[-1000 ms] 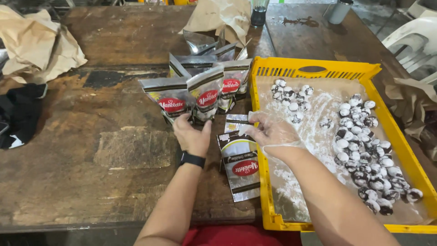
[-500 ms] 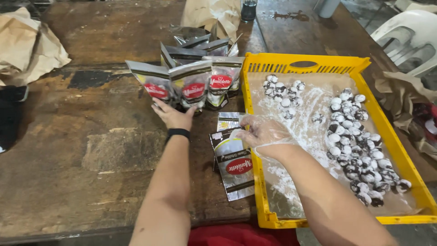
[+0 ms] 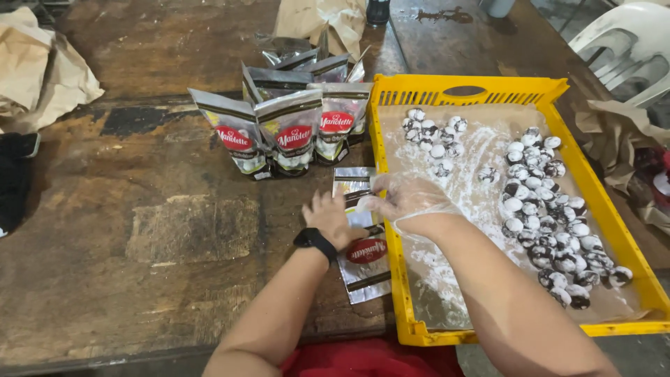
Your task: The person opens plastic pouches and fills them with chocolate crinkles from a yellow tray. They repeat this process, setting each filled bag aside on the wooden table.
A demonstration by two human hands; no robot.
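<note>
1. Lying flat on the wooden table (image 3: 139,230), just left of the yellow tray (image 3: 628,230), is a stack of empty foil pouches (image 3: 363,258).
2. The left hand (image 3: 331,218), black watch (image 3: 315,241) at its wrist, rests on the stack, fingers curled at a pouch's edge.
3. The gloved right hand (image 3: 408,202) pinches that same pouch's top edge.
4. Filled pouches (image 3: 289,136) stand farther away.
5. Powdered chocolate cookies (image 3: 544,202) fill the tray's right side.

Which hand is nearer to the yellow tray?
The right. The right hand, in a clear plastic glove, lies over the left rim of the yellow tray. The left hand rests on the flat pouches on the table, beside the tray.
</note>
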